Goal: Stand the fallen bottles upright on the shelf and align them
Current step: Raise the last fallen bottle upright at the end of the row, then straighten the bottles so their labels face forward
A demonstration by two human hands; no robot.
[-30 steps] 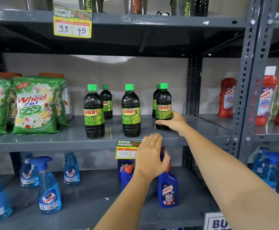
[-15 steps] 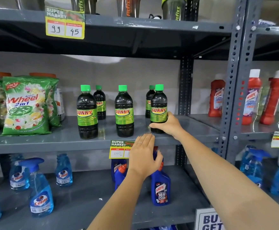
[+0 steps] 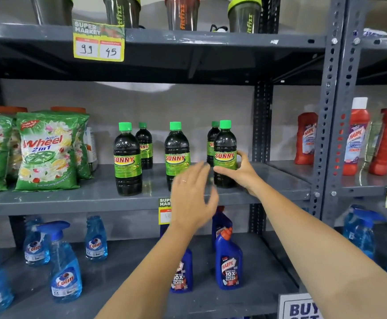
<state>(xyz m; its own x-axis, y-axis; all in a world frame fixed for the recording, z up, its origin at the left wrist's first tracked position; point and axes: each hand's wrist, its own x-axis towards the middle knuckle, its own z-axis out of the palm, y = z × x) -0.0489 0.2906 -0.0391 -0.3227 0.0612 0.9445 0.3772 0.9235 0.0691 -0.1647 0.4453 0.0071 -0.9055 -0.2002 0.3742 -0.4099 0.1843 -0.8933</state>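
1. The middle shelf (image 3: pixel 280 180) carries five dark Sunny bottles, all upright: three in the front row, two behind.
2. The right front bottle (image 3: pixel 225 155) stands slightly further back than the middle front bottle (image 3: pixel 177 155) and left front bottle (image 3: pixel 127 162); judging by that, it needs easing forward, label facing out.
3. The right hand (image 3: pixel 238 173) wraps its lower body, thumb one side, fingers the other; keep the base flat while sliding.
4. The left hand (image 3: pixel 193 199) is blurred, fingers spread, holding nothing, near the middle bottle, ready to steady it.

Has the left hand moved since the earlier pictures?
Yes. The left hand rose from below the shelf edge to overlap the middle front bottle.
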